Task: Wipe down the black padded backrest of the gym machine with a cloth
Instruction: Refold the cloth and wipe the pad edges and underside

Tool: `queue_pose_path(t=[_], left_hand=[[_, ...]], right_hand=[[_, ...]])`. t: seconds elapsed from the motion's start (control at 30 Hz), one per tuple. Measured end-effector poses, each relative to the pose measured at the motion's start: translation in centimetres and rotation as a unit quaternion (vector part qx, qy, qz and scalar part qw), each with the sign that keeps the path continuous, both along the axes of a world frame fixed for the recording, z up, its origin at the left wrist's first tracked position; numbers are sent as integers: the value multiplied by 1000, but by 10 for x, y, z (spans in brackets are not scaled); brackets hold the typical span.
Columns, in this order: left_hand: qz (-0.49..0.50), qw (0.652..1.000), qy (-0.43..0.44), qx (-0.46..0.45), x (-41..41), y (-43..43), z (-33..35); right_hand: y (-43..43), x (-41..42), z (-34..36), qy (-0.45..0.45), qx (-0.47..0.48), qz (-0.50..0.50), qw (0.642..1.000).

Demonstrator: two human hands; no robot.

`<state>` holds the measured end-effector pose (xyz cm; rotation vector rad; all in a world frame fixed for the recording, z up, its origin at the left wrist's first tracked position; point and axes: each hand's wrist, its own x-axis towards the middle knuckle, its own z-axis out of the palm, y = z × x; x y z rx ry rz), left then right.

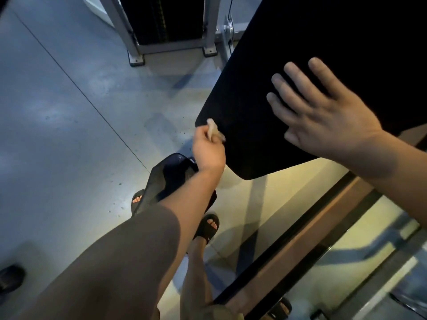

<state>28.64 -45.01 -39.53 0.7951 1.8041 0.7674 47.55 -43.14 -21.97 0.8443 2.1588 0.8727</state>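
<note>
The black padded backrest (288, 54) fills the upper right and slants down to a rounded lower edge. My left hand (209, 151) is closed around a small pale cloth (213, 128) and presses it against the pad's lower left edge. Flat on the pad's face lies my right hand (321, 112), fingers spread and holding nothing.
A grey metal frame with a black weight stack (166, 19) stands on the floor beyond the pad. A dark seat or footplate (171, 174) sits below my left wrist. My sandalled feet (208, 227) stand on the grey floor (69, 135). A dark rail (300, 239) runs diagonally at lower right.
</note>
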Motion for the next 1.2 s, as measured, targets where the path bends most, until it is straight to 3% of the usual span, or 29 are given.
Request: queue_pose_path(t=[0.1, 0.2, 0.33, 0.43, 0.53, 0.6, 0.73, 0.83, 0.93, 0.97, 1.03, 1.1, 1.2], left_hand=[[-4, 995, 62, 76, 18, 26, 17], [-51, 991, 83, 92, 44, -4, 19], [-200, 979, -12, -26, 45, -55, 23], [-132, 990, -38, -41, 24, -41, 45], [-42, 997, 3, 69, 4, 14, 72], [-45, 989, 49, 136, 8, 43, 84], [-121, 973, 123, 150, 41, 28, 72], [-215, 964, 60, 141, 50, -15, 55], [-328, 943, 16, 59, 39, -34, 46], [-306, 950, 22, 56, 34, -32, 47], [-164, 981, 50, 88, 25, -13, 54], [-43, 989, 64, 130, 22, 14, 68], [-88, 973, 83, 194, 42, 25, 84]], right_hand=[[2, 1, -3, -1, 2, 5, 1000], [1, 2, -6, -3, 16, 17, 1000], [1, -2, -1, 50, 1, 11, 999], [-4, -10, 10, 105, -35, -37, 993], [-19, -2, 22, 142, -11, -65, 988], [-32, 17, 27, 144, 6, -54, 988], [-35, 39, 19, 106, 16, -20, 994], [-30, 38, 10, 101, 50, 0, 994], [-29, 38, 10, 120, 54, 11, 991], [-30, 38, 10, 119, 53, 9, 991], [-31, 37, 10, 98, 54, 5, 994], [-30, 37, 11, 80, 59, 7, 995], [-27, 39, 8, 82, 70, 25, 994]])
